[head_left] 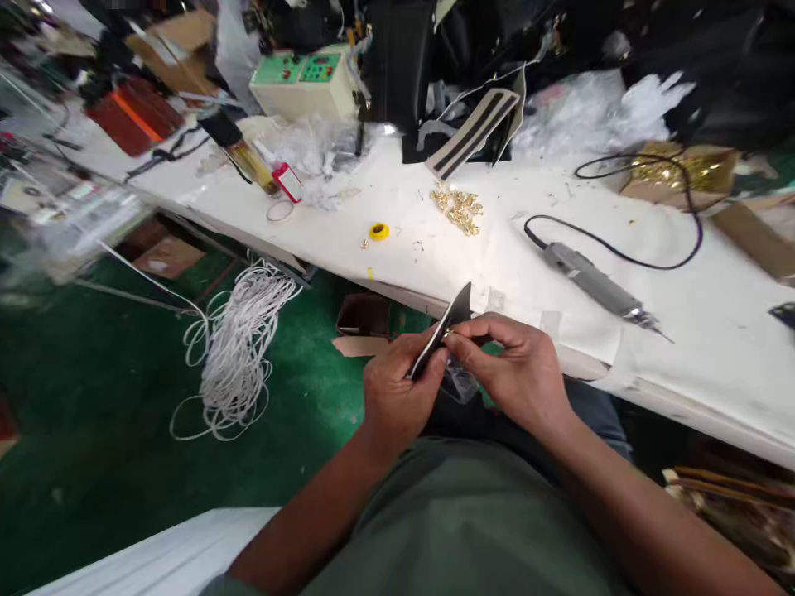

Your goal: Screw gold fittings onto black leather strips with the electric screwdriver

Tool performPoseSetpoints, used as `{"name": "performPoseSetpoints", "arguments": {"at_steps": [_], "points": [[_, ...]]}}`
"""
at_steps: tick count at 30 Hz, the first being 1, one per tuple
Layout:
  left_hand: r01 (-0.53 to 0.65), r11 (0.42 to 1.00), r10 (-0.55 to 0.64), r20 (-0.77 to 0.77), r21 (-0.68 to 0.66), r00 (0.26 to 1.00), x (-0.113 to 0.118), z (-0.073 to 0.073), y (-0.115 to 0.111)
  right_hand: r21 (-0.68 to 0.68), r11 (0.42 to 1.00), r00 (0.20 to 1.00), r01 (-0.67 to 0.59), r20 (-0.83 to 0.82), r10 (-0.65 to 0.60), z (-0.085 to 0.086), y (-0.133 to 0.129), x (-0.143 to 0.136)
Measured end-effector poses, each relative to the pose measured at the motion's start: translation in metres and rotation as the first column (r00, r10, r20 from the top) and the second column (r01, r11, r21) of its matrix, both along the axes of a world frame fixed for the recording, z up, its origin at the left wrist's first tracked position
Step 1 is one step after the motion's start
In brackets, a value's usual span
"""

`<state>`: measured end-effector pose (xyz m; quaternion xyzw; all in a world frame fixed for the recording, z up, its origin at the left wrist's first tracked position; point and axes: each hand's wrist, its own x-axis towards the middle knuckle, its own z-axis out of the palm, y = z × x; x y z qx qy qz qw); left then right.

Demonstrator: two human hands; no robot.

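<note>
My left hand (401, 385) grips a dark flat piece with a pale edge (458, 310), its thumb and fingers on either side, held at the table's front edge. The thumb and index finger of my right hand (522, 368) pinch a tiny gold-coloured part (448, 333) against the face of that piece. Most of the tiny part is hidden by the fingertips. Beyond the hands, a pile of small gold pieces (458, 209) lies on the white table (497, 273), with a yellow ring-shaped item (378, 231) left of it.
A grey corded power screwdriver (593, 285) lies on the right, its black cable looping behind. Farther back are a box of gold parts (680, 175), a striped strip (475, 132), plastic bags and a control box (304, 83). White cord (239, 356) lies coiled on the green floor.
</note>
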<state>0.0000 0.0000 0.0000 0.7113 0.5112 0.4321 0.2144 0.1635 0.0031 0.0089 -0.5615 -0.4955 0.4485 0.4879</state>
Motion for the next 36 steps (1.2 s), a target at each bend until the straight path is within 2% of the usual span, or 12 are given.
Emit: {"name": "performPoseSetpoints", "arguments": {"at_steps": [4, 8, 11, 15, 18, 21, 28, 32, 36], "points": [[0.005, 1.000, -0.005, -0.022, 0.001, 1.000, -0.002, -0.006, -0.002, -0.022, 0.998, 0.998, -0.050, -0.033, 0.049, -0.008, 0.000, 0.000], [-0.019, 1.000, 0.020, -0.014, 0.022, 1.000, -0.001, -0.006, -0.003, 0.066, 0.995, 0.997, 0.073, 0.028, -0.075, -0.011, -0.004, -0.004], [-0.035, 0.998, 0.036, -0.012, 0.057, 0.999, 0.001, -0.006, -0.003, 0.207, 0.969, 0.981, 0.133, 0.109, -0.158, -0.013, -0.006, -0.007], [-0.026, 0.991, 0.031, -0.038, 0.132, 0.999, 0.003, -0.008, -0.002, 0.439, 0.894, 0.944, 0.083, 0.252, -0.212, -0.015, -0.007, -0.009], [-0.010, 0.982, 0.021, -0.060, 0.187, 0.998, 0.003, -0.010, -0.001, 0.512, 0.857, 0.912, 0.059, 0.321, -0.254, -0.014, -0.008, -0.010], [0.002, 0.973, 0.014, -0.067, 0.232, 0.998, 0.001, -0.012, 0.000, 0.522, 0.852, 0.915, 0.050, 0.317, -0.248, -0.012, -0.010, -0.011], [0.010, 0.958, 0.018, -0.097, 0.285, 0.995, -0.005, -0.020, 0.001, 0.503, 0.862, 0.950, -0.062, 0.294, -0.104, -0.014, -0.015, -0.009], [0.034, 0.945, 0.024, -0.173, 0.325, 0.985, -0.001, -0.023, -0.003, 0.447, 0.895, 0.962, -0.012, 0.251, -0.112, -0.013, -0.016, -0.010], [0.036, 0.929, 0.036, -0.187, 0.367, 0.982, 0.013, -0.022, -0.007, 0.282, 0.957, 0.994, 0.065, 0.067, -0.088, -0.006, -0.018, -0.009]]}}
